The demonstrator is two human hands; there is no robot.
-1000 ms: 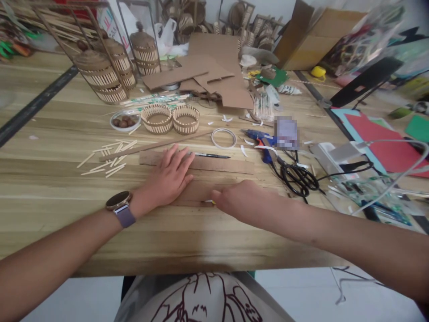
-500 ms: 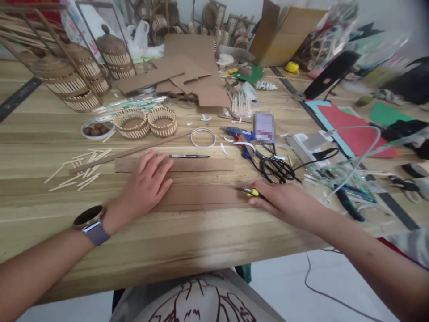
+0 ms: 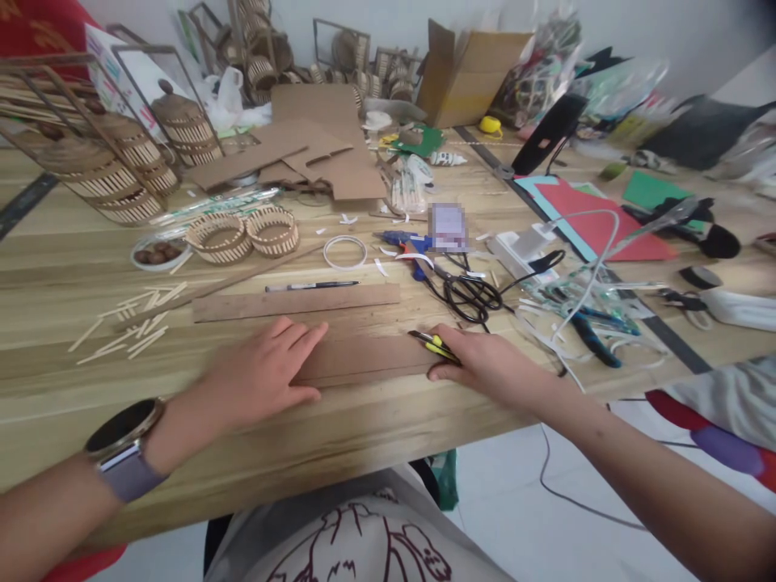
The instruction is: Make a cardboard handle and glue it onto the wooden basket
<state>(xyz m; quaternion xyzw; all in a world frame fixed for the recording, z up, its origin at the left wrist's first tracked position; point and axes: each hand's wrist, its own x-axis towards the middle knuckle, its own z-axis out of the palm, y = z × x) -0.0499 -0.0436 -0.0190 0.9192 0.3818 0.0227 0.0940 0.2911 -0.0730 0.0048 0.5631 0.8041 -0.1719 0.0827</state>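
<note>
My left hand (image 3: 267,372) lies flat, fingers stretched and a little apart, on the left end of a brown cardboard strip (image 3: 364,360). A thin line runs lengthwise along the strip near its front edge. At the strip's right end my right hand (image 3: 485,364) is closed around a yellow-and-black utility knife (image 3: 441,347). Its tip points left, over the strip; whether the blade touches the cardboard I cannot tell. Just behind lies a second, narrower cardboard strip (image 3: 297,301), with a black pen (image 3: 312,286) along its far side.
Behind the strips lie a white tape ring (image 3: 345,252), a blue glue gun (image 3: 403,240) and black-handled scissors (image 3: 470,295). Small sticks (image 3: 142,315) are scattered left, near two round stick baskets (image 3: 272,230) and a bowl of nuts (image 3: 158,255). A white power strip (image 3: 521,255) with cables stands right.
My left hand has drawn nearer to me, off the narrower strip and onto the lined one. My right hand has turned, showing more of the knife. The camera view has shifted.
</note>
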